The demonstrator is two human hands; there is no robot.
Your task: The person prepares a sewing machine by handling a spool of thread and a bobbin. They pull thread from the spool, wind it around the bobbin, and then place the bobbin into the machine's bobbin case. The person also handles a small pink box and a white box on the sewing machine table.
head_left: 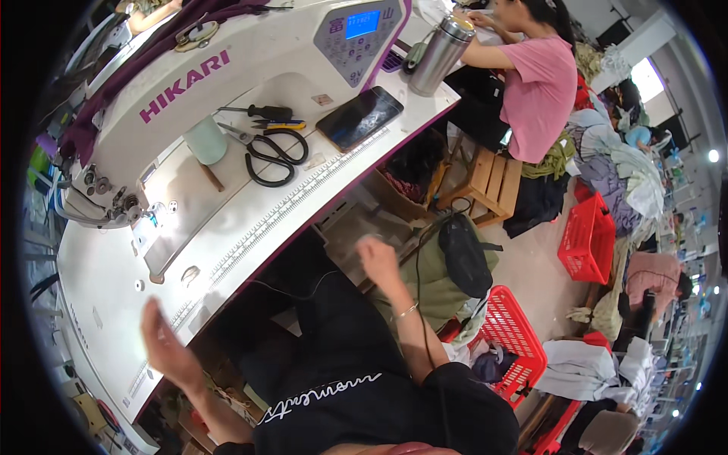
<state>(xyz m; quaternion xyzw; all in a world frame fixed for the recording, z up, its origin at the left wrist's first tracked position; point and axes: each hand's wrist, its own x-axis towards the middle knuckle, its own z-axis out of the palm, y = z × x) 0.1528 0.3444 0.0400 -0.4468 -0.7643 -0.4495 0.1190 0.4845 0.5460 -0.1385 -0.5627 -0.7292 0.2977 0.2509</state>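
Observation:
My left hand (168,345) is raised at the front edge of the white sewing table (227,197). Its fingers look stretched out, slightly blurred, with nothing in them. Over my lap, off the table's edge, hovers my right hand (377,262); motion smears its fingers, and I see no thing in it. A white sewing machine (265,57) stands across the table, its needle area lit. Closest to my left hand on the tabletop are a small white bobbin (139,285) and a small loop (190,274). Black-handled scissors (274,161) lie farther right.
Beside the scissors are a screwdriver (273,112), a pale green cylinder (206,142) and a phone (360,120). A steel flask (441,57) stands at the table's corner. To my right are red baskets (519,334), a wooden stool (489,182) and a person in pink (542,91).

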